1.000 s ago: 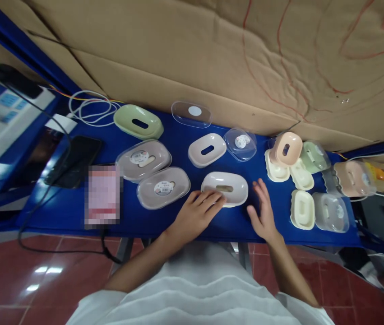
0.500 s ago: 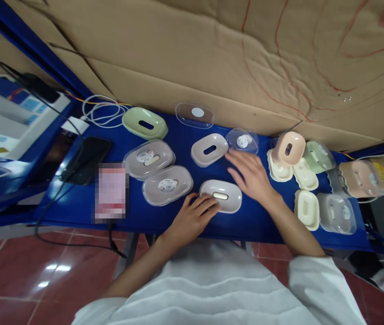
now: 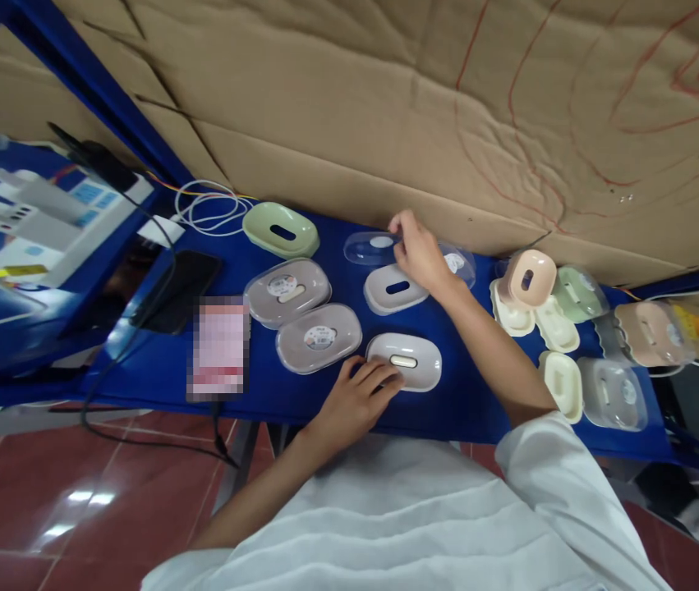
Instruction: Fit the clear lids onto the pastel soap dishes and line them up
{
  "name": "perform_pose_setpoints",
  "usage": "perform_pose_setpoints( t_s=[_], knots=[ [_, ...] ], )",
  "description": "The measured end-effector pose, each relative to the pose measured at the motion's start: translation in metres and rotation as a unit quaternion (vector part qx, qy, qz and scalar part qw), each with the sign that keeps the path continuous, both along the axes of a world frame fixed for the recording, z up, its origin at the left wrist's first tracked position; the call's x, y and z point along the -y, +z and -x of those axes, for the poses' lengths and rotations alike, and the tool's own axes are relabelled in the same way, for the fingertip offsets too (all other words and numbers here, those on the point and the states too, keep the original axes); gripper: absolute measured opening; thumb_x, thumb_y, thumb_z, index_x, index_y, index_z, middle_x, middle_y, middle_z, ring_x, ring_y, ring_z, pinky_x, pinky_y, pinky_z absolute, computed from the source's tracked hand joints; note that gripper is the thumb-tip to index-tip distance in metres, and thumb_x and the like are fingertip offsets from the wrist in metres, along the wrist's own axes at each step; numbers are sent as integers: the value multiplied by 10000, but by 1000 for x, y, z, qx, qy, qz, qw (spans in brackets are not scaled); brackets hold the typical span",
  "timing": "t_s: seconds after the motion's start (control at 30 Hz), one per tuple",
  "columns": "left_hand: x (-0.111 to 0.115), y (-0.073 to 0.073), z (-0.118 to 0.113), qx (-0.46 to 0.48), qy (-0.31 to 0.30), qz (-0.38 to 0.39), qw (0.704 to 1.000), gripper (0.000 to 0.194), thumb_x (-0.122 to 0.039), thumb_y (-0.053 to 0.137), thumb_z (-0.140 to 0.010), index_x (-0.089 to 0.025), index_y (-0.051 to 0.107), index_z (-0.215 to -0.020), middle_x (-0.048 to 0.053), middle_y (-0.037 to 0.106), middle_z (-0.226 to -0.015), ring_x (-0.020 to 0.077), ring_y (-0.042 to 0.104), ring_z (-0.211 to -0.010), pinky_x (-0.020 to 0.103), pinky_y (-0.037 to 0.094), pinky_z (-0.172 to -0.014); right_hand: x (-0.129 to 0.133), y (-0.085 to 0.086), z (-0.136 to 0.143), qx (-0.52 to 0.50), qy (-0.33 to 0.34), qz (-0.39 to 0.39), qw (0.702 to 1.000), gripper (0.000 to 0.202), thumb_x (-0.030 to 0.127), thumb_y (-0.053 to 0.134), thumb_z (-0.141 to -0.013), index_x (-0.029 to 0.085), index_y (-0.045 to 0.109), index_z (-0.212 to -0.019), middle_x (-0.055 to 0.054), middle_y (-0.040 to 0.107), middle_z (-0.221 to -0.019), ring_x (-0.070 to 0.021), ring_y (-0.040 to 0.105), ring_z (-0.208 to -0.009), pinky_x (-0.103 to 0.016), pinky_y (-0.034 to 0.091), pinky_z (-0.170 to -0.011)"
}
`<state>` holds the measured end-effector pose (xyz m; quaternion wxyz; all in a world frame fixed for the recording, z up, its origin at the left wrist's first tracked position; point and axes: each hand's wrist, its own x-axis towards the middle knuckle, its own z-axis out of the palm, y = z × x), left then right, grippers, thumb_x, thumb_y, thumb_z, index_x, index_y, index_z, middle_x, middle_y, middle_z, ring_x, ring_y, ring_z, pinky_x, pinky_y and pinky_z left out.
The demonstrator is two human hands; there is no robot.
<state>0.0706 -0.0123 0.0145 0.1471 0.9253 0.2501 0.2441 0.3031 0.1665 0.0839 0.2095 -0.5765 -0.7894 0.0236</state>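
Observation:
A pale lilac soap dish with a cream insert in its slot lies near the front edge. My left hand has its bent fingers over the left end of this dish, gripping it against the table. Farther back, my right hand is closed on the right end of a clear plastic lid with a round white sticker; the lid is tilted. Just below the right wrist sits another lilac dish with an open slot. A second clear lid with a sticker is partly hidden behind the right hand.
Two lidded lilac dishes and a green dish are on the left. Several peach, cream and green dishes crowd the right. A phone, a blurred-out pink item and cables lie left; a cardboard wall rises behind.
My right hand has moved back and left, from beside the slotted dish to the clear lid. That lid has shifted nearer and tilted. My left hand stays at the front dish. The view has shifted slightly.

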Motion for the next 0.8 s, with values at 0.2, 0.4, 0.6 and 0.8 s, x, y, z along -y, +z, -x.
perform_pose_setpoints(
  t_s=[0.2,0.4,0.6,0.8],
  knots=[
    [0,-2,0,43,23,-21,999,288,-98,611,-1007,-204,683,-1264,120,724,-1266,245,692,-1150,438,500,-1013,144,-9,-28,1,80,-140,987,403,73,461,-1007,226,637,-1336,-92,714,-1156,-238,668,-1171,-452,529,-1071],
    [3,-7,-1,131,82,0,988,334,-167,711,-974,-205,649,-1300,168,617,-1377,295,654,-1265,439,609,-1012,271,-39,-26,-10,63,-27,998,491,89,586,-973,226,606,-1445,-122,684,-1422,-285,547,-1464,-559,408,-1247],
    [1,-8,0,116,54,85,988,665,-173,702,-988,-225,429,-1592,220,455,-1614,327,532,-1482,450,604,-1097,272,-47,-18,3,123,50,991,473,93,545,-993,207,619,-1447,-106,619,-1548,-240,421,-1575,-548,234,-1350],
    [1,-5,2,84,58,114,988,663,-237,674,-1018,-243,404,-1623,196,551,-1547,309,588,-1425,478,581,-1128,247,-47,-25,15,157,3,988,383,232,669,-1018,235,671,-1401,-85,682,-1477,-216,528,-1491,-476,281,-1340]
  ],
)
